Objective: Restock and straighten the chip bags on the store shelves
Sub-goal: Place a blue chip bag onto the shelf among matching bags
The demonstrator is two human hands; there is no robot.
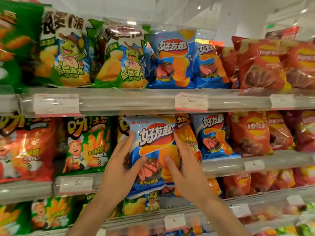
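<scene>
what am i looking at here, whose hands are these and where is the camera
There is one picture, taken by a wide-angle camera worn on a person's head, looking forward and down. There is no machine: the two bare hands belong to that person, who faces store shelves of snack bags. The left hand and right hand together hold a blue chip bag upright by its two sides, in front of the middle shelf. Matching blue bags stand on the shelf above and to the right. Green bags fill the left and red bags the right. White price tags line the shelf edges.

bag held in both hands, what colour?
Mostly blue bag with orange chips and a red band, clearest in the head view.
</scene>
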